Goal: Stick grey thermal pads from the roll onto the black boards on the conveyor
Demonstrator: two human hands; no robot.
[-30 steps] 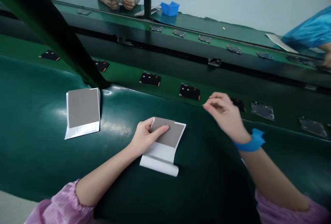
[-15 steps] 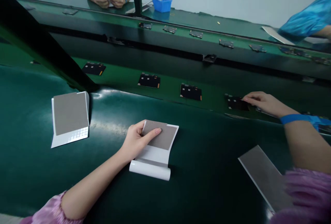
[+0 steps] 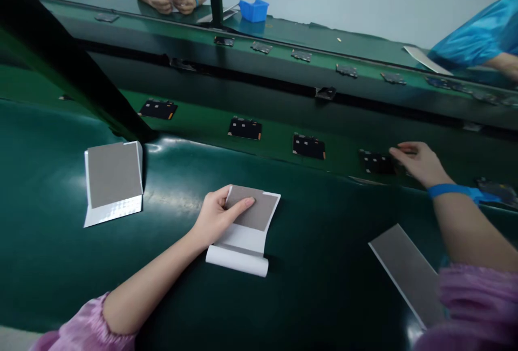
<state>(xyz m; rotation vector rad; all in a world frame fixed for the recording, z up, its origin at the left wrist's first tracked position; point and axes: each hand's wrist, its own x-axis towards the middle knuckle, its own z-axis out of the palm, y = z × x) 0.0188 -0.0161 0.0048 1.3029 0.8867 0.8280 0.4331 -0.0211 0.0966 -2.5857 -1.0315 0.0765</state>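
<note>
My left hand [image 3: 220, 213] is closed on a grey sheet with white backing [image 3: 246, 237], thumb on top. Its near end curls into a roll. My right hand [image 3: 421, 162] reaches over the belt at the right edge of a flat black panel with a circuit strip [image 3: 376, 163]. Thumb and forefinger are drawn together in a pinch; whatever they hold, if anything, is too small to make out. A second grey sheet on white backing [image 3: 114, 175] lies left on the table, and a grey strip [image 3: 404, 272] lies near my right sleeve.
More black panels [image 3: 308, 147] are spaced along the green belt [image 3: 275, 137]. A dark slanted post [image 3: 81, 65] stands at left. Across the line, a far belt carries small boards [image 3: 301, 55], a blue bin [image 3: 253, 11] stands behind, and two people in blue sleeves [image 3: 473, 32] work.
The near panels have shifted right in view, and the far boards slightly left. My right hand has moved a little right alongside its panel. My left hand keeps its hold on the sheet.
</note>
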